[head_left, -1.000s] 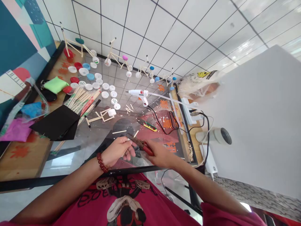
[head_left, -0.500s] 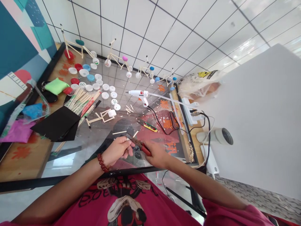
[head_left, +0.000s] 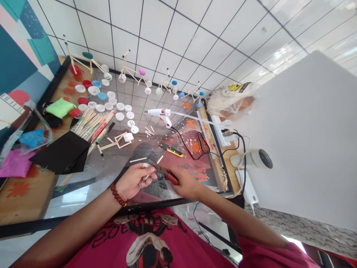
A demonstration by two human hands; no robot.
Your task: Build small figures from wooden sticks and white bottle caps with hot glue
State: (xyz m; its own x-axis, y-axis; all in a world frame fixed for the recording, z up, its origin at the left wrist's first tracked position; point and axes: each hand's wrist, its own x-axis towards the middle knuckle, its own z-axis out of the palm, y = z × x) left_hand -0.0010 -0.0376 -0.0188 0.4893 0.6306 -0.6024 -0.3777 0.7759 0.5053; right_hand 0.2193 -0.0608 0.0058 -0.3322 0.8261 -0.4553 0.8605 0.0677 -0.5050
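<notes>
My right hand (head_left: 184, 182) is closed around the red handles of a pair of pliers (head_left: 172, 177), whose metal jaws point left toward my other hand. My left hand (head_left: 136, 178), with a beaded bracelet at the wrist, pinches a thin wooden stick (head_left: 146, 177). Something small and white shows at its fingertips, too hidden to name. Just beyond the fingers, two short cut sticks (head_left: 138, 160) lie on the glass tabletop (head_left: 131, 149). A yellow and green utility knife (head_left: 171, 149) rests past the pliers.
A white glue gun (head_left: 160, 113) lies mid-table, its cord running right to a power strip (head_left: 221, 132). Bottle caps (head_left: 119, 107), wooden sticks (head_left: 92, 124), black sheets (head_left: 64, 149) and a stick frame (head_left: 118, 141) sit at left. Several small stick models (head_left: 131, 70) line the back edge.
My left hand has shifted slightly left and down, away from the plier jaws, and the stick in its fingers now shows. The view has turned a little.
</notes>
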